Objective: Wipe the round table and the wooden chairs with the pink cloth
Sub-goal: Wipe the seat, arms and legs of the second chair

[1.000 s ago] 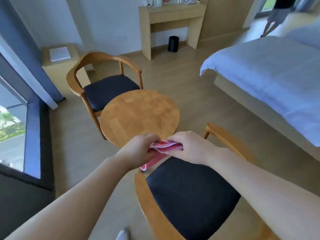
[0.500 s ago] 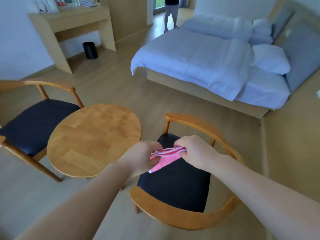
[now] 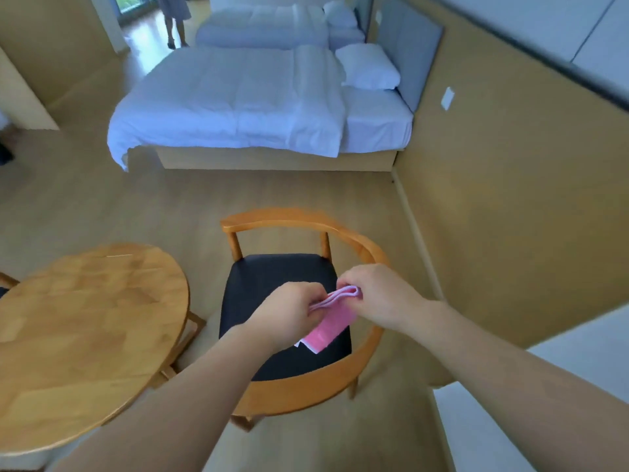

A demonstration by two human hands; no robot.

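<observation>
Fingers of the left hand and of the right hand pinch the folded pink cloth, which hangs in the air over the dark seat of the wooden chair. The round bench stands just beside, at the left. If the folding loosens, the cloth may open or slip down on the seat, because only its upper edge is held.

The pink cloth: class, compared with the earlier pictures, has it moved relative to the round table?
Yes. The pink cloth, held by both hands, now hangs over the chair seat, right of the round table, no longer at its edge.
</observation>
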